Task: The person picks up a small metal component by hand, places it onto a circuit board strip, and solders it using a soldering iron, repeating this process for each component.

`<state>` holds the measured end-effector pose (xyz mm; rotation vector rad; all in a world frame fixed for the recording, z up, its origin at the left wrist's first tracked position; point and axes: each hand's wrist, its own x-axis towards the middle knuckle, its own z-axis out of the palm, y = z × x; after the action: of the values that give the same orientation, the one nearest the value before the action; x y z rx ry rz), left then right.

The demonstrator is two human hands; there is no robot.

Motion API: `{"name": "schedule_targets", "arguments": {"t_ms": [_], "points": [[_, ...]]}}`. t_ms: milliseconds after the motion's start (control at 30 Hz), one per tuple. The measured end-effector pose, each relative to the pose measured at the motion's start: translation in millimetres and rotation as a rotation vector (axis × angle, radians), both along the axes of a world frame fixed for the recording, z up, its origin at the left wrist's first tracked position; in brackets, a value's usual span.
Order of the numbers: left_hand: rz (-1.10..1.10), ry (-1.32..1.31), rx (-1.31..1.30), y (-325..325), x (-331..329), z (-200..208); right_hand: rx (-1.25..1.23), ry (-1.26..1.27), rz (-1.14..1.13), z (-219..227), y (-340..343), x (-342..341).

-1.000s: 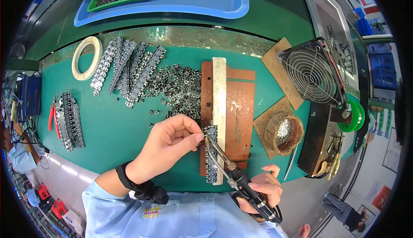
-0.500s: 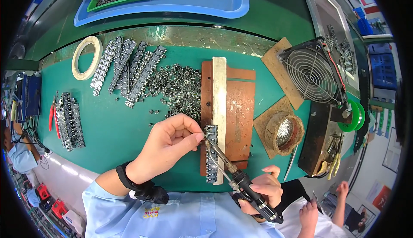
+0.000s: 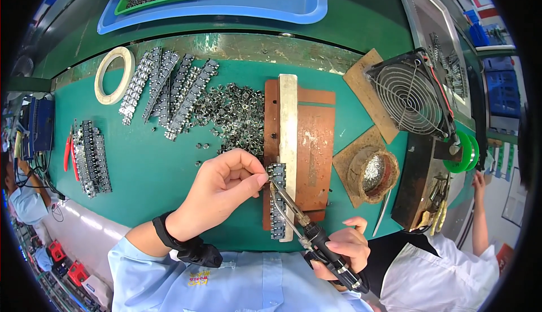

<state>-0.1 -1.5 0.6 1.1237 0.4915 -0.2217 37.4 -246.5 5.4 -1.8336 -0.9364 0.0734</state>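
Note:
My right hand (image 3: 347, 250) grips a soldering iron (image 3: 323, 241) that has a thin metal feed tube beside its shaft. The iron's tip meets a narrow strip of small circuit boards (image 3: 277, 217), which lies along the pale bar (image 3: 288, 126) of a brown fixture (image 3: 314, 154). Thumb and forefinger of my left hand (image 3: 223, 185) are pinched together at the strip's left edge, right by the iron's tip. Whatever sits between those fingertips is too small to make out. Left of the fixture spreads a pile of small metal parts (image 3: 237, 117).
More board strips (image 3: 183, 100) lie behind left, near a tape roll (image 3: 103, 80); others (image 3: 93, 159) lie beside red-handled pliers (image 3: 68, 154). To the right stand a fan (image 3: 409, 95), a round cup (image 3: 372, 174) and a green spool (image 3: 466, 151). A blue tray (image 3: 271, 1) is at the back.
My hands, the iron and the strip stay almost where they were. At the right, another person in white has shifted and now stretches an arm up toward the bench's right end.

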Motion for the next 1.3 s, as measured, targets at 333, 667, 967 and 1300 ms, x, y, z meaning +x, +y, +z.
{"name": "schedule_targets", "arguments": {"t_ms": [333, 667, 967, 1300], "points": [[0.022, -0.005, -0.003, -1, 0, 0, 0.052, -0.038, -0.059, -8, -5, -5], [0.038, -0.011, 0.058, 1, 0, 7, 0.185, -0.013, -0.262, -42, -2, -17], [-0.194, -0.244, 1.018, 6, -19, 15, 0.194, -0.042, -0.262, -42, -4, -17], [-0.229, -0.412, 1.556, 1, -13, -4, 0.197, -0.034, -0.242, -41, -5, -18]]}}
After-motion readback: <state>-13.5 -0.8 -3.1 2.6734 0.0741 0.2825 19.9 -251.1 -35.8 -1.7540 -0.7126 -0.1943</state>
